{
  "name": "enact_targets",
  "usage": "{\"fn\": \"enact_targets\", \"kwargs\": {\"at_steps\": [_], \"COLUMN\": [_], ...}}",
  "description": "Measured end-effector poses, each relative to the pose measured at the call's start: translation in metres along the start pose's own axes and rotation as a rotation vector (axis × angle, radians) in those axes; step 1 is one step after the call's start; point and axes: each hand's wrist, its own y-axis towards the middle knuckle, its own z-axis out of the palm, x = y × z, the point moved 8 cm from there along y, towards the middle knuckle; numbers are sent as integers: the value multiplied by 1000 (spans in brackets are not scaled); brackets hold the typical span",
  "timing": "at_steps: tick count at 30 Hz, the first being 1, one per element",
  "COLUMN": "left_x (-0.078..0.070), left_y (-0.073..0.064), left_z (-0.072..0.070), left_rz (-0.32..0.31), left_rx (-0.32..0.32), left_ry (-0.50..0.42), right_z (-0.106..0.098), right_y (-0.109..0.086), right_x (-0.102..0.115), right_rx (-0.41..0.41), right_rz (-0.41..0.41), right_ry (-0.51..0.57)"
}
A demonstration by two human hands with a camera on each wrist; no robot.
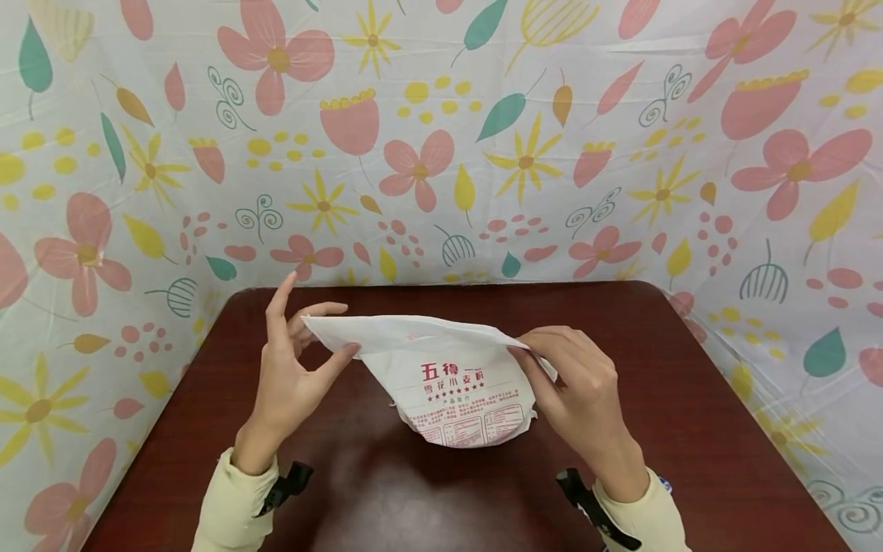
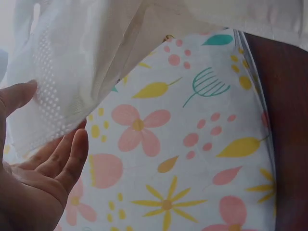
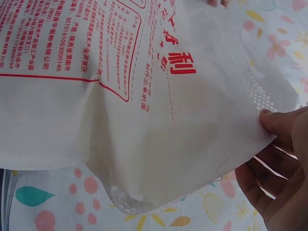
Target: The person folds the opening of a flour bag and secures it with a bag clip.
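The person's hands were apart. The left hand (image 1: 284, 383) pinched the left end of the upper edge of a white bag (image 1: 455, 391) with red print; the right hand (image 1: 579, 383) pinched the right end. The bag was between them, over the middle of a dark red table (image 1: 690, 429). A flowered cloth (image 1: 421, 169) hung at the far, left and right sides.

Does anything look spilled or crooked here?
I see nothing spilled on the glossy red-brown table. The white bag with red printing looks slightly askew: its creased upper edge slopes down toward the person's bare right hand, probably just from being held.
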Motion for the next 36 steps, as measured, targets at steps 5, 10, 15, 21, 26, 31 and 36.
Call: {"fn": "enact_targets", "kwargs": {"at_steps": [5, 10, 15, 21, 26, 31, 36], "left_x": [17, 24, 22, 18, 17, 19, 17], "left_y": [-2, -2, -4, -5, -3, -1, 5], "left_z": [2, 6, 8, 9, 13, 20, 26], "left_rz": [-90, -86, -71, -80, -110, -161, -154], "left_rx": [50, 116, 157, 143, 141, 141, 73], "left_ry": [14, 43, 47, 24, -34, -124, -222], "right_z": [-1, -3, -5, -6, -7, -9, -11], "right_y": [-1, 0, 1, 0, -1, -2, -1], "right_x": [-1, -2, -4, -7, -14, -21, -28], "right_rx": [-13, -31, -35, -18, -20, -41, -47], "right_rz": [-2, -7, -7, 12, 53, 83, 134], "right_ry": [-9, -15, -21, -15, 9, 38, 55]}}
